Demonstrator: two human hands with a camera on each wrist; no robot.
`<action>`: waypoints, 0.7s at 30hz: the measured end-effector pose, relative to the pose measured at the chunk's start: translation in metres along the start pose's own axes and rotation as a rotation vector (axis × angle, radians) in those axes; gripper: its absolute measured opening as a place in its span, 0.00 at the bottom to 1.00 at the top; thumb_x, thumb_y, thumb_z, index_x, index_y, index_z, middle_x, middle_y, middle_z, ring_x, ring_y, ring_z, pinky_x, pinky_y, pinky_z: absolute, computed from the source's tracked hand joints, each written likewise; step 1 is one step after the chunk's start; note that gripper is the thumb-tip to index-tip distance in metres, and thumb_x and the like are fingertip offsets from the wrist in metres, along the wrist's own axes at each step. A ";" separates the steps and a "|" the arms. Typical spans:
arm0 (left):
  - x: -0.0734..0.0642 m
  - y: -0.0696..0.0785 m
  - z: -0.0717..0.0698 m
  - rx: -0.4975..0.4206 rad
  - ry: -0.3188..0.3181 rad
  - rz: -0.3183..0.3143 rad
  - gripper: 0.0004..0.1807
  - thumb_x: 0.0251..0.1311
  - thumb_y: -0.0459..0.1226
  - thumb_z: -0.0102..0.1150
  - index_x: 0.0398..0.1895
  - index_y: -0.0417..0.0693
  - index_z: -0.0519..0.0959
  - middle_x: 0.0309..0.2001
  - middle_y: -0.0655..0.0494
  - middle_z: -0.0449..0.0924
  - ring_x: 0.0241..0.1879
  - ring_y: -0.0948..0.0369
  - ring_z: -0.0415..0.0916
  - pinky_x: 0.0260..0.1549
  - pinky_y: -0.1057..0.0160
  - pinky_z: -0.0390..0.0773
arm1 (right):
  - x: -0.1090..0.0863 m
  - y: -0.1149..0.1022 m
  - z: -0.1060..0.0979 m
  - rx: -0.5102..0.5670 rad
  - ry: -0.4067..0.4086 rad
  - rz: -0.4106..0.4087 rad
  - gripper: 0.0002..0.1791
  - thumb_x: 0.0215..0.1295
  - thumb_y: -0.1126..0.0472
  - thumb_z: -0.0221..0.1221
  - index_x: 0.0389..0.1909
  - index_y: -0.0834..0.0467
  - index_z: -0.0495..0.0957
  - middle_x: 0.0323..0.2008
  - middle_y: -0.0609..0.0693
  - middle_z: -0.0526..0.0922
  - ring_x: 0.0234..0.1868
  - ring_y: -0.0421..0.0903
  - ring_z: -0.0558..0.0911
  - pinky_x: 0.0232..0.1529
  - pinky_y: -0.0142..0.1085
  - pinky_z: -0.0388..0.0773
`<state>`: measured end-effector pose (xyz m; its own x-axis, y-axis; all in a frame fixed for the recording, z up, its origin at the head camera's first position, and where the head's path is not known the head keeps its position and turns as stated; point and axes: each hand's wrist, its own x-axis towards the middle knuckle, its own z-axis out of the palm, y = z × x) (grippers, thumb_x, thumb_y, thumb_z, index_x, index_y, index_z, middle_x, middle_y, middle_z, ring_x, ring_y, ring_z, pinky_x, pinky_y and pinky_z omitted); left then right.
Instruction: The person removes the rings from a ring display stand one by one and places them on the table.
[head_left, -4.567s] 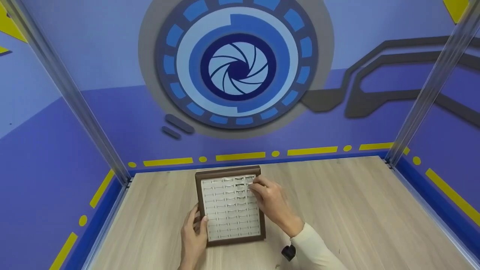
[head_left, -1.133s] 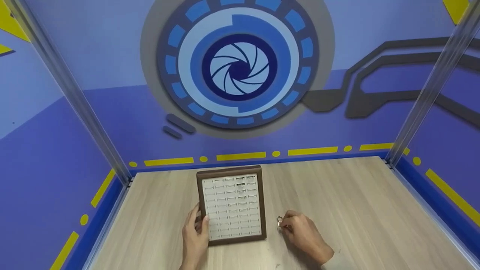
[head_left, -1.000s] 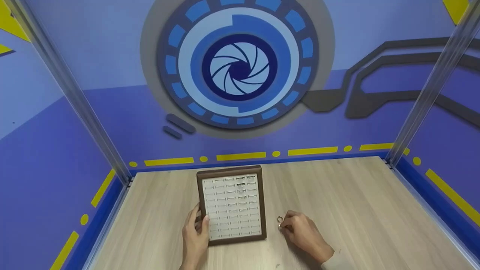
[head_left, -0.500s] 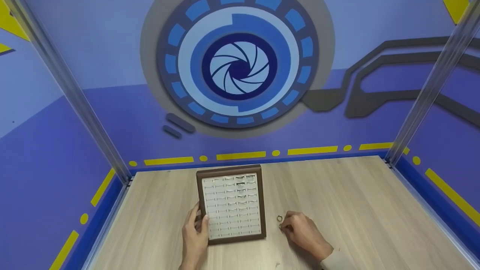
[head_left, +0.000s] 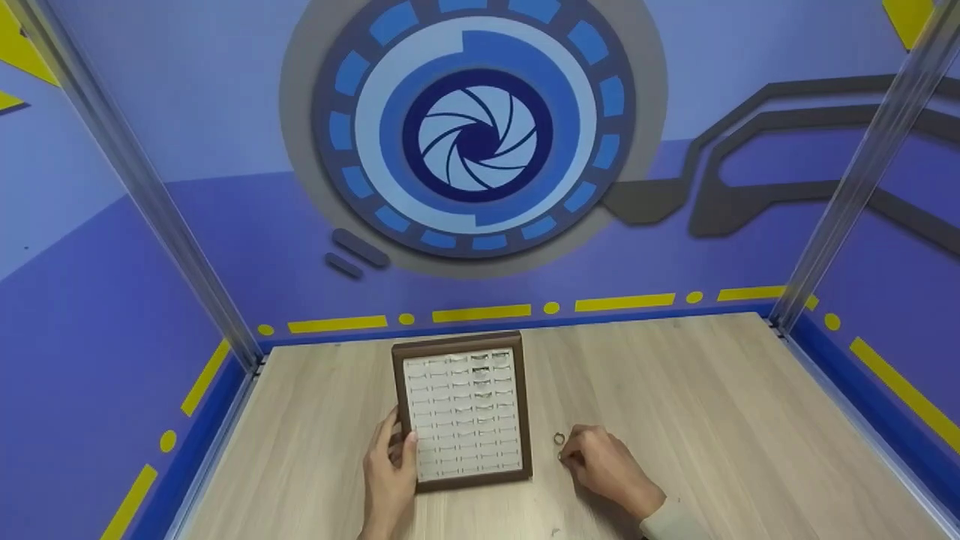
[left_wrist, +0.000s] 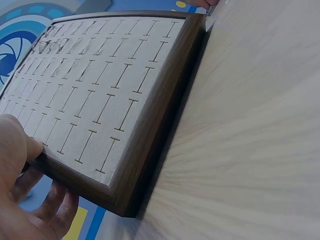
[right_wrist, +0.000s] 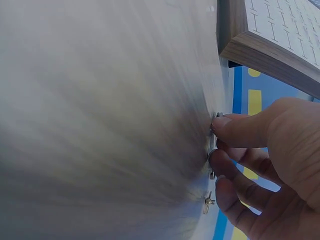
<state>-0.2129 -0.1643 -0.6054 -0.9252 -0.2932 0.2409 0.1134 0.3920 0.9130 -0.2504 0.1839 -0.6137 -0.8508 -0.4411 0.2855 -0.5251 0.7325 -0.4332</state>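
Note:
A ring display tray (head_left: pixel 465 420), with a brown wooden frame and a white slotted pad, leans upright on the table. My left hand (head_left: pixel 390 472) holds its left edge, thumb on the front and fingers behind. Several rings sit in the upper slots, towards the right. Right of the tray, my right hand (head_left: pixel 606 469) is low at the tabletop, thumb and forefinger pinching a small ring (right_wrist: pixel 212 127). One ring (head_left: pixel 559 438) stands just beyond those fingertips. In the right wrist view, another ring (right_wrist: pixel 208 201) lies below the curled fingers, which partly hide further small metal pieces.
The pale wooden table (head_left: pixel 697 397) runs back to a blue patterned wall (head_left: pixel 225 240). Metal posts (head_left: pixel 862 172) stand at the back corners. The tray's lower right corner is a short way left of the right hand.
My right hand has come from the tray's upper right down to the table. The ring at its fingertips now stands apart from them. The left hand keeps its hold.

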 end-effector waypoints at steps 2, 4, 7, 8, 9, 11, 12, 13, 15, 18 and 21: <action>0.000 0.001 0.000 0.001 -0.003 -0.010 0.30 0.78 0.31 0.58 0.80 0.42 0.67 0.68 0.39 0.76 0.58 0.48 0.82 0.59 0.53 0.86 | 0.000 0.000 0.000 -0.001 -0.009 0.002 0.08 0.59 0.73 0.74 0.32 0.56 0.93 0.29 0.42 0.83 0.28 0.29 0.74 0.25 0.27 0.78; 0.000 0.002 0.000 0.002 -0.004 -0.018 0.30 0.78 0.31 0.58 0.80 0.42 0.66 0.69 0.39 0.76 0.58 0.48 0.82 0.59 0.53 0.86 | 0.000 0.000 0.000 0.000 -0.019 0.002 0.07 0.60 0.72 0.73 0.33 0.56 0.93 0.30 0.42 0.83 0.29 0.29 0.74 0.26 0.27 0.78; -0.001 0.004 -0.001 -0.007 -0.001 -0.033 0.30 0.77 0.31 0.59 0.79 0.42 0.67 0.68 0.39 0.77 0.58 0.48 0.82 0.59 0.52 0.86 | 0.000 0.000 0.000 0.002 -0.033 0.011 0.07 0.61 0.72 0.73 0.33 0.56 0.93 0.30 0.41 0.83 0.29 0.29 0.74 0.26 0.28 0.78; -0.001 0.004 -0.001 -0.011 0.003 -0.037 0.30 0.77 0.31 0.60 0.79 0.41 0.68 0.67 0.39 0.77 0.58 0.48 0.82 0.59 0.52 0.86 | 0.000 -0.001 0.000 0.004 -0.038 0.017 0.07 0.61 0.71 0.73 0.33 0.56 0.93 0.30 0.41 0.83 0.29 0.29 0.74 0.26 0.27 0.78; -0.001 0.005 -0.001 -0.012 0.004 -0.044 0.29 0.77 0.31 0.60 0.78 0.42 0.68 0.67 0.40 0.78 0.58 0.48 0.82 0.59 0.51 0.86 | 0.000 -0.001 0.000 0.005 -0.040 0.020 0.07 0.61 0.71 0.73 0.33 0.56 0.93 0.30 0.41 0.83 0.29 0.29 0.74 0.26 0.27 0.78; -0.001 0.006 -0.001 -0.014 0.006 -0.054 0.29 0.76 0.31 0.60 0.78 0.42 0.69 0.66 0.40 0.78 0.58 0.47 0.82 0.58 0.50 0.86 | 0.000 -0.001 -0.001 0.010 -0.042 0.023 0.07 0.61 0.72 0.73 0.33 0.57 0.93 0.29 0.41 0.83 0.28 0.29 0.74 0.26 0.27 0.78; 0.000 0.006 -0.001 -0.014 0.006 -0.055 0.29 0.76 0.31 0.60 0.78 0.41 0.69 0.66 0.39 0.79 0.58 0.47 0.82 0.58 0.50 0.86 | 0.001 -0.001 -0.001 0.010 -0.040 0.023 0.07 0.61 0.71 0.73 0.33 0.57 0.93 0.29 0.41 0.83 0.28 0.29 0.73 0.26 0.27 0.78; 0.000 0.006 -0.001 -0.011 0.004 -0.057 0.29 0.76 0.31 0.60 0.78 0.41 0.69 0.66 0.39 0.78 0.58 0.47 0.82 0.58 0.50 0.86 | 0.000 -0.001 -0.002 0.011 -0.037 0.019 0.07 0.61 0.72 0.73 0.33 0.57 0.93 0.29 0.42 0.83 0.28 0.29 0.73 0.26 0.27 0.78; 0.000 0.006 -0.002 -0.007 -0.003 -0.063 0.29 0.77 0.31 0.59 0.78 0.42 0.69 0.67 0.39 0.78 0.59 0.47 0.82 0.59 0.50 0.86 | 0.000 0.000 -0.002 0.017 -0.033 0.011 0.07 0.60 0.72 0.73 0.33 0.56 0.93 0.29 0.42 0.83 0.28 0.29 0.73 0.26 0.27 0.77; 0.001 0.007 -0.002 -0.011 -0.012 -0.071 0.29 0.77 0.31 0.59 0.78 0.42 0.68 0.68 0.39 0.77 0.60 0.46 0.81 0.60 0.49 0.86 | 0.001 0.000 -0.003 0.014 -0.028 0.000 0.07 0.60 0.71 0.74 0.33 0.56 0.93 0.29 0.42 0.82 0.28 0.29 0.73 0.26 0.27 0.77; 0.001 0.007 -0.003 -0.014 -0.026 -0.083 0.29 0.78 0.32 0.58 0.79 0.42 0.67 0.69 0.40 0.76 0.61 0.46 0.80 0.61 0.49 0.85 | 0.002 0.000 -0.005 0.004 -0.014 -0.003 0.07 0.60 0.71 0.74 0.32 0.55 0.92 0.29 0.41 0.81 0.28 0.30 0.73 0.26 0.27 0.78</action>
<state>-0.2118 -0.1641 -0.5982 -0.9408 -0.3009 0.1558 0.0410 0.3555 0.9338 -0.2521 0.1855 -0.6084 -0.8494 -0.4508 0.2745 -0.5278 0.7289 -0.4360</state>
